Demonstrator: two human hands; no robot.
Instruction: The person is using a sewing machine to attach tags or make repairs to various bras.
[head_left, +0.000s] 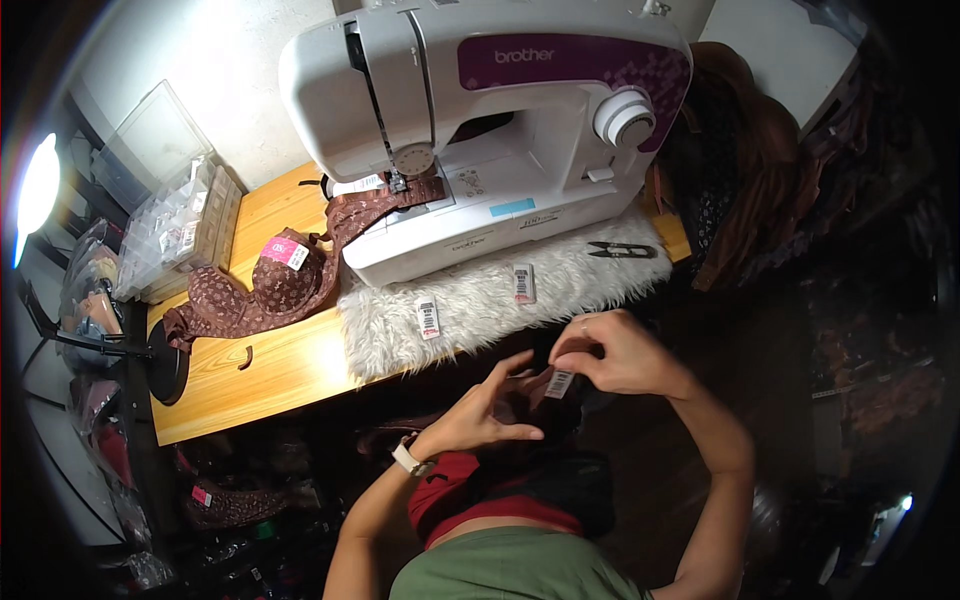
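My right hand (619, 356) pinches a small white label (559, 383) bearing print between thumb and fingertips, above my lap and just off the table's front edge. Beside it, my left hand (480, 412) has its thumb and index finger spread wide; a watch with a pale strap (409, 457) is on that wrist. Dark mauve fabric (517, 409) lies in shadow behind the left fingers, its shape hard to make out. Two more printed labels, one on the left (428, 318) and one on the right (523, 283), lie on a white fluffy mat (480, 322).
A Brother sewing machine (465, 247) stands on the wooden table (277, 382), a brown floral bra (289, 281) running under its needle. Thread snips (622, 250) rest on the mat. At left are a clear compartment box (176, 232) and a lamp base (166, 364). Brown garments (750, 150) hang right.
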